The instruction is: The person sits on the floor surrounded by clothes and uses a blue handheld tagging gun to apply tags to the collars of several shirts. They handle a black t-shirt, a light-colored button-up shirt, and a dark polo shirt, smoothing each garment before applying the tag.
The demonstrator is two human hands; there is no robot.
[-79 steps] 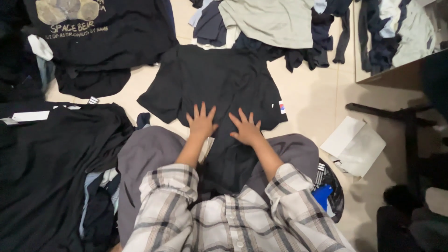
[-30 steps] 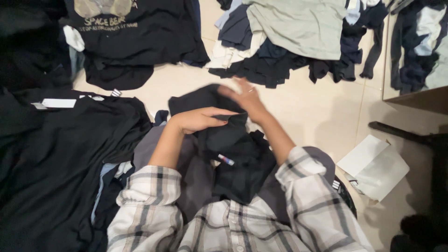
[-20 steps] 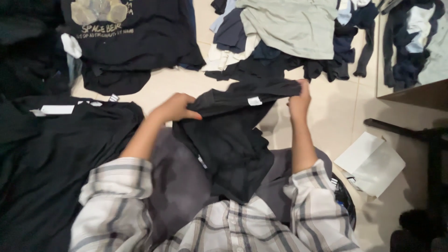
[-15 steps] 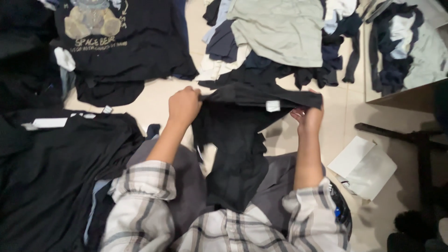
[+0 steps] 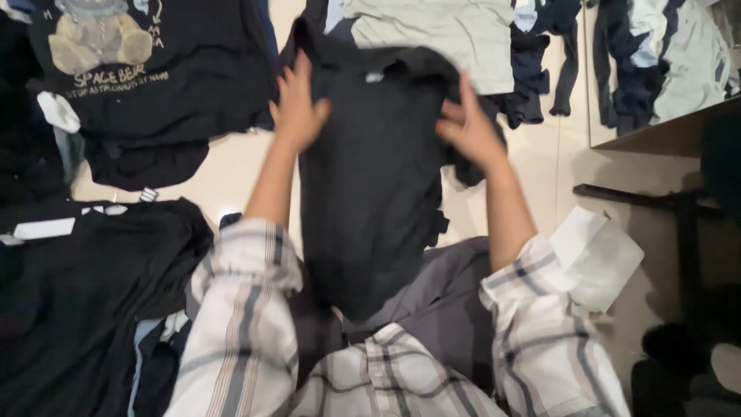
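1. Held up off the lap: one black garment (image 5: pixel 370 193), narrow and doubled over, hanging from chest height down to the grey trousers (image 5: pixel 440 301), above the pale floor (image 5: pixel 231 166).
2. Left hand (image 5: pixel 297 108) closed on the garment's upper left edge, thumb in front and fingers behind the cloth. Right hand (image 5: pixel 467 127) gripping the upper right edge, fingers spread over a bunched fold.
3. Judged as mid-fold: lengthwise halves apparently brought together, top edge being squared between both hands, cloth not yet laid down.
4. For the next move, needed: both top corners kept level, the loose flap on the right side tucked flush, the hanging length kept from twisting, and a flat spot to lower it onto. Lap or bare floor ahead both look usable.
5. Counted in view:
   - hands: two, both on the same garment;
   - black garment in the hands: one;
   - black shirt with a bear print (image 5: pixel 154 85), spread on the floor at upper left: one;
   - pale green shirt (image 5: pixel 440 27), on the heap at top centre: one;
   - white flat bag (image 5: pixel 598 255), on the floor at right, just beside the knee: one;
   - spread of black clothing (image 5: pixel 85 293) at lower left: one mass, separate pieces impossible to count;
   - dark blue and black pieces around the green shirt: several, tangled, number unclear.
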